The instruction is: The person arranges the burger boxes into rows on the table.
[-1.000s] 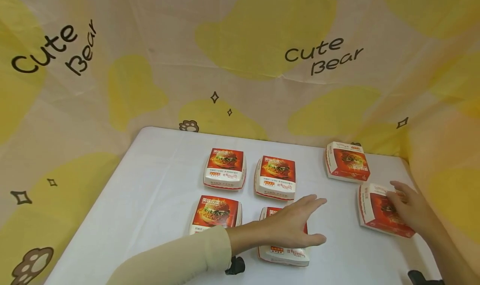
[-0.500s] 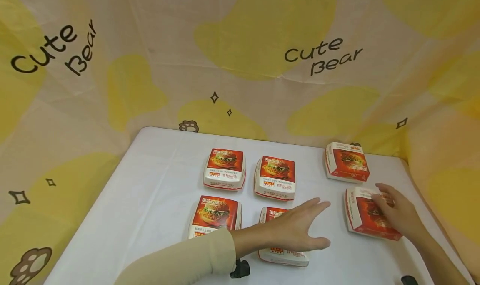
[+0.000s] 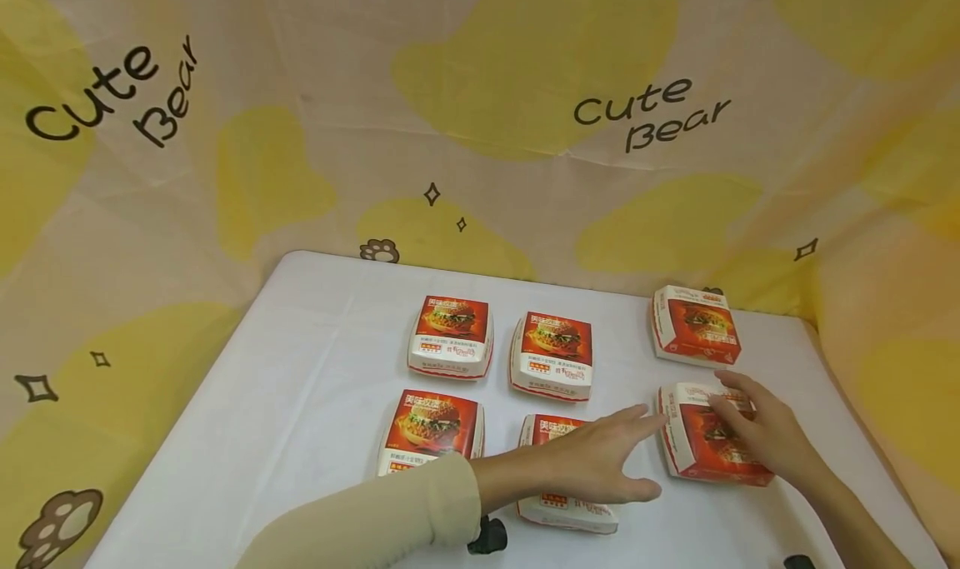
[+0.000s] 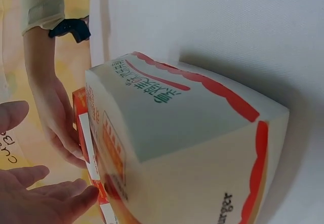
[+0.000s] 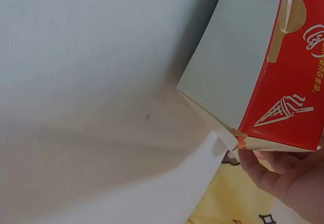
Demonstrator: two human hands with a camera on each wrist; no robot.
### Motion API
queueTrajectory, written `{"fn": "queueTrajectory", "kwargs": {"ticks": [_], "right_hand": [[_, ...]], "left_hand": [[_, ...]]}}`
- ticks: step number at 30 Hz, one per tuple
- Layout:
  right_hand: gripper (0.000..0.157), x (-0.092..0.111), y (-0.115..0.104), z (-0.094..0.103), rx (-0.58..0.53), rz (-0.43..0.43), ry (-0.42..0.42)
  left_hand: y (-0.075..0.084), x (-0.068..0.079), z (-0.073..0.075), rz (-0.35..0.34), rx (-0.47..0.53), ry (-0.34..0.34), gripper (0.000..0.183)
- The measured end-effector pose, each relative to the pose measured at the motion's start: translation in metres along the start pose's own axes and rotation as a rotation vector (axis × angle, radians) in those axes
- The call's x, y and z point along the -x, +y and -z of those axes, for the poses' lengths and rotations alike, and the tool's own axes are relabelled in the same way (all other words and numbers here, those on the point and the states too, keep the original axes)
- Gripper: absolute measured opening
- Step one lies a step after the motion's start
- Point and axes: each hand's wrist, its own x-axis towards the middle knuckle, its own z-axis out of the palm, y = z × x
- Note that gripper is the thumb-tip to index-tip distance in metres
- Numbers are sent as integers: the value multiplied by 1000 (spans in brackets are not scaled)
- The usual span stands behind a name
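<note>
In the head view my right hand [image 3: 776,436] holds a red-and-white burger box [image 3: 697,440] at its right end, with two digits lying over its printed top. Fingers [image 5: 258,171] bend against that box's side in the right wrist view; the palm side is partly hidden. My left hand [image 3: 588,461] is spread with straight fingers, reaching across the near middle burger box [image 3: 562,515] and holding nothing. Its fingertips point toward the right-hand box. In the left wrist view a burger box [image 4: 192,138] fills the middle, beside the left fingers [image 4: 63,188].
Three more burger boxes sit farther left and centre: a far left box [image 3: 450,336], a far middle box [image 3: 551,356] and a near left box [image 3: 431,431]. Another box [image 3: 697,327] stands at the back right. A printed curtain [image 3: 480,119] borders the white table [image 3: 300,369].
My right hand has moved left with its burger box, which now stands below the back right box. The left hand has shifted only slightly right, fingers still spread. The other boxes stay put.
</note>
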Motion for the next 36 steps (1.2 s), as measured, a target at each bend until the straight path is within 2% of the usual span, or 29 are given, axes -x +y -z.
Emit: {"fn": "queueTrajectory", "kwargs": {"ticks": [10, 17, 23, 28, 36], "right_hand": [[57, 1, -14, -10, -30, 50, -6], [56, 3, -19, -13, -47, 73, -7], [53, 5, -21, -16, -63, 106, 8], [52, 6, -23, -19, -80, 130, 3], [52, 5, -26, -20, -84, 169, -24]], "left_hand": [[1, -5, -3, -33, 7, -36, 76], [4, -9, -5, -25, -36, -68, 74], [4, -12, -8, -50, -85, -89, 71], [4, -13, -9, -64, -120, -86, 70], [3, -15, -8, -61, -109, -74, 71]]}}
